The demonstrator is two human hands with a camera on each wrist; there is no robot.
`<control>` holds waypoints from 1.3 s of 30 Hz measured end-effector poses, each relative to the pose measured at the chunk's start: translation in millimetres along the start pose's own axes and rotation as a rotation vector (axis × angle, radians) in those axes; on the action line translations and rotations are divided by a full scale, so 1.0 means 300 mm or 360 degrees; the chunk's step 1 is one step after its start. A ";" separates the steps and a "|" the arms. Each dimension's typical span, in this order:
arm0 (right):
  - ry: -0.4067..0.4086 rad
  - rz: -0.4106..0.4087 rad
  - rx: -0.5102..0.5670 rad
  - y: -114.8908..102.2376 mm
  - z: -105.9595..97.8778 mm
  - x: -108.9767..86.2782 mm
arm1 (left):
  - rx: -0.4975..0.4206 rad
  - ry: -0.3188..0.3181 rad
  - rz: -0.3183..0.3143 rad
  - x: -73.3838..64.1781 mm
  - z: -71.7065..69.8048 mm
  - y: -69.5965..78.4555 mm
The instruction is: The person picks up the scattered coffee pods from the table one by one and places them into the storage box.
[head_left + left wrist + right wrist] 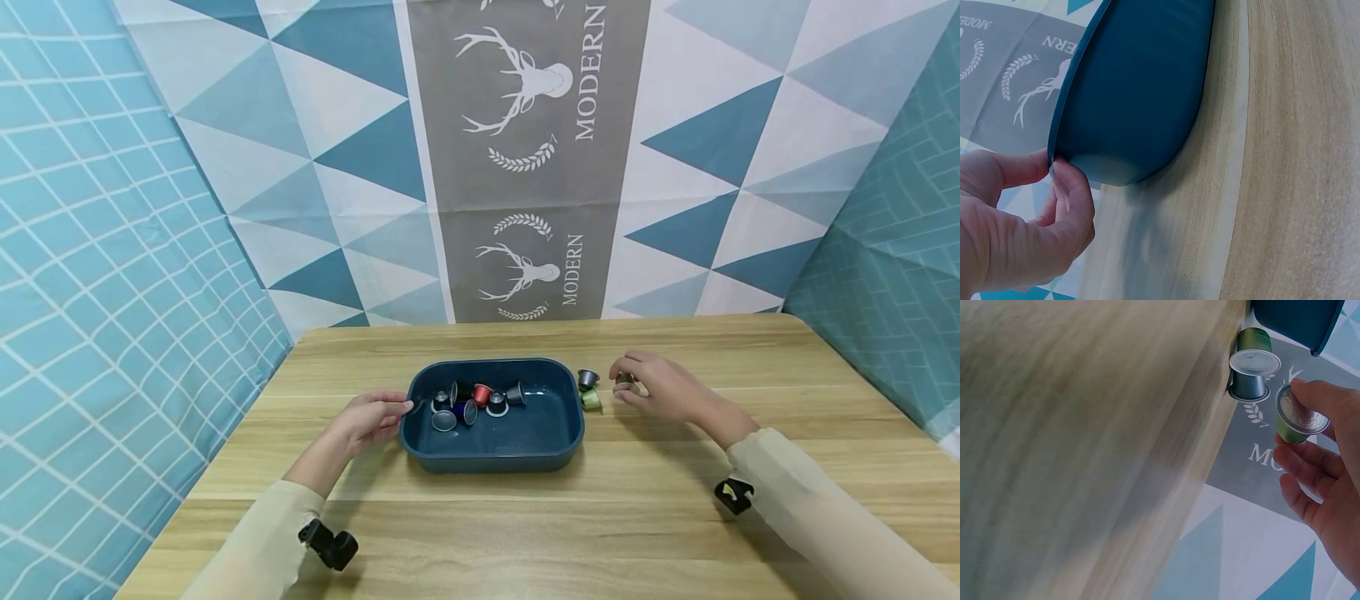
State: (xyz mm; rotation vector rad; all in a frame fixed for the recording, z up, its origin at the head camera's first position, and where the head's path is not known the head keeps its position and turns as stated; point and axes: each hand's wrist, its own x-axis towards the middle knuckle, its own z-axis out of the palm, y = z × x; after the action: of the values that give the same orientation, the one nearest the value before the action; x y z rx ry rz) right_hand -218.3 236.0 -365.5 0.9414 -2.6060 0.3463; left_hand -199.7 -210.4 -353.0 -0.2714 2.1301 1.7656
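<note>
A dark blue rectangular tub (pixel 491 462) stands on the wooden table, with several coffee capsules, among them a red one (pixel 482 394), lying in its left and middle part. My left hand (pixel 372 419) pinches the tub's left rim between thumb and fingers, plain in the left wrist view (pixel 1041 219). To the right of the tub, my right hand (pixel 663 390) holds a green coffee capsule (pixel 1294 432) with a silver foil lid between thumb and fingers. Between that hand and the tub lie a light green capsule (pixel 592 400) and a dark grey capsule (pixel 588 379).
The wooden table (pixel 525 542) runs back to a patterned cloth wall (pixel 525 167) with deer prints. Blue tiled-pattern cloth (pixel 112 292) hangs along the left side, and teal cloth (pixel 892 233) along the right. Both sleeves carry a small black wrist camera (pixel 733 495).
</note>
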 end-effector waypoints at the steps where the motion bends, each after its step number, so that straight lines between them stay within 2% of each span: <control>1: -0.0002 -0.0002 0.0000 -0.001 -0.002 0.002 | -0.0001 -0.0001 -0.0001 -0.001 0.000 0.000; 16: -0.0005 -0.0063 -0.0013 -0.017 -0.012 0.032 | 0.0031 0.0014 0.0008 0.000 0.000 -0.008; 29: 0.0003 -0.0099 0.0003 -0.030 -0.025 0.065 | 0.0010 -0.0033 0.0031 -0.001 -0.003 -0.002; 39: -0.0032 -0.0118 -0.0004 -0.058 -0.044 0.092 | 0.0012 -0.0026 0.0020 0.002 -0.005 -0.005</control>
State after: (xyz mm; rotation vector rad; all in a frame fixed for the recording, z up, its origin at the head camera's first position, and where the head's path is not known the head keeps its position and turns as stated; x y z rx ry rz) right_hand -223.7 211.9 -340.4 1.0428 -2.5810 0.3155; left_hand -199.9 -212.0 -354.2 -0.2411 2.1313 1.7606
